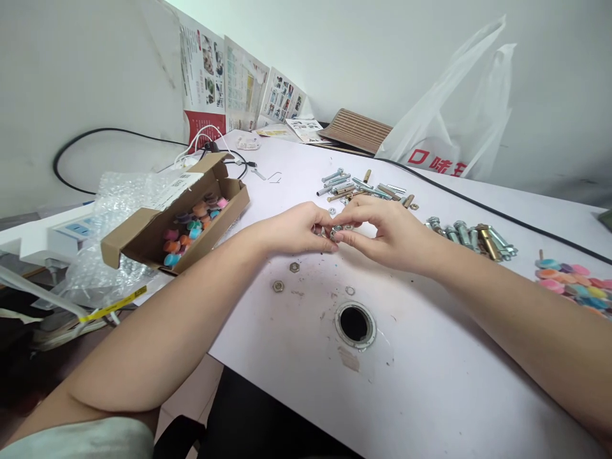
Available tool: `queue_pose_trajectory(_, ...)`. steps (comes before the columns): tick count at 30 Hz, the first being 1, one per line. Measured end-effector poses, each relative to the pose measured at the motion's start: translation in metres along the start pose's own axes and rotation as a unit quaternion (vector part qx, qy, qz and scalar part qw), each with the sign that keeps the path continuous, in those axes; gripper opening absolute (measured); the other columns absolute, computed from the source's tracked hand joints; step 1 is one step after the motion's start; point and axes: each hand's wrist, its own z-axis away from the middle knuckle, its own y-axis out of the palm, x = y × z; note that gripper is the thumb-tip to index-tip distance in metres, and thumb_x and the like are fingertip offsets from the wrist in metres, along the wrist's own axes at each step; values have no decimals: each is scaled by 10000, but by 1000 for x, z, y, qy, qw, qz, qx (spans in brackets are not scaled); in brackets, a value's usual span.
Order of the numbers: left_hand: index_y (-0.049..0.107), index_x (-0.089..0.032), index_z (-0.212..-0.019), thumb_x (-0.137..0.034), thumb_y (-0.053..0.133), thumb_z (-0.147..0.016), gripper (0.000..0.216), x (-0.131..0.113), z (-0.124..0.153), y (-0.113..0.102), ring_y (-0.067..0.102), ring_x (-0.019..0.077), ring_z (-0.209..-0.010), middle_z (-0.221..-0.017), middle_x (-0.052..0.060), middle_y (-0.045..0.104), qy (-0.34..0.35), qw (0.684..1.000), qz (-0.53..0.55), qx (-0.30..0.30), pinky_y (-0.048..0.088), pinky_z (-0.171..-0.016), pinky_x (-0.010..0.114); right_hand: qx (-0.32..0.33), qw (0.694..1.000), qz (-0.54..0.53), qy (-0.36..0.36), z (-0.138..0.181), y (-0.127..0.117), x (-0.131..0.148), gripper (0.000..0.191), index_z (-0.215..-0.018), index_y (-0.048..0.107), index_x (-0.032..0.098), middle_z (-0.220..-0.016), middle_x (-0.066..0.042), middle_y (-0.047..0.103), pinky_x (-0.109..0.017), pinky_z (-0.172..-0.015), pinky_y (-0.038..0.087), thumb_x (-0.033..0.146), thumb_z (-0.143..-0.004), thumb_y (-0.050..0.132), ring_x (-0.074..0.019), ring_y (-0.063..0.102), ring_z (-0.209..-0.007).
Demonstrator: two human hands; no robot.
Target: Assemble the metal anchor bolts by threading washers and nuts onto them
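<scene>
My left hand point(306, 227) and my right hand point(389, 233) meet over the white table, fingertips almost touching. Between the right thumb and fingers a small shiny metal nut point(336, 230) shows. The left fingers are pinched together against it, and what they grip is hidden. Just behind the fingertips lies another small nut point(332, 211). Nearer to me are two loose hex nuts, one point(295, 267) a little behind the other point(278, 286). A thin ring washer point(350, 291) lies by the table's round hole. Behind the hands is a pile of bolts and metal sleeves point(342, 187).
Assembled expansion bolts point(463, 233) lie right of my right hand, with colourful disc-topped pieces point(568, 280) farther right. An open cardboard box point(210, 234) of similar pieces stands at left. A black cable point(459, 199) crosses the back near a white plastic bag point(449, 127). The table hole point(340, 319) is in front.
</scene>
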Motion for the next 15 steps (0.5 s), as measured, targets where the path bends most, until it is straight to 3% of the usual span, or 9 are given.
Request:
queue_pose_trajectory(4,679,-139,-861,-393,653,-792,264,-1,1,0,466,99,-664,-722,-10,556,-3,1000,13,7,346,-630,245,2,1000,3,0,0,0,-4,223,-1081,727,235,-964,-80,635,-380,-818,471,298,-902,609,-226,593,-914)
queue_pose_trajectory(11,582,-144,-705,-402,665,-758,276,-3,0,6,380,76,-593,-642,-33,463,-40,999,18,-8,295,-559,239,-73,993,88,7,0,12,-6,188,-848,674,193,-915,-92,611,-388,-801,456,372,-825,724,-254,577,-916)
queue_pose_trajectory(15,598,-143,-716,-369,659,-752,237,-6,-1,7,365,67,-570,-615,-42,464,-51,998,37,-16,279,-545,234,-65,995,72,22,1,9,-3,134,-922,692,199,-946,-95,617,-379,-798,460,318,-872,656,-242,590,-910)
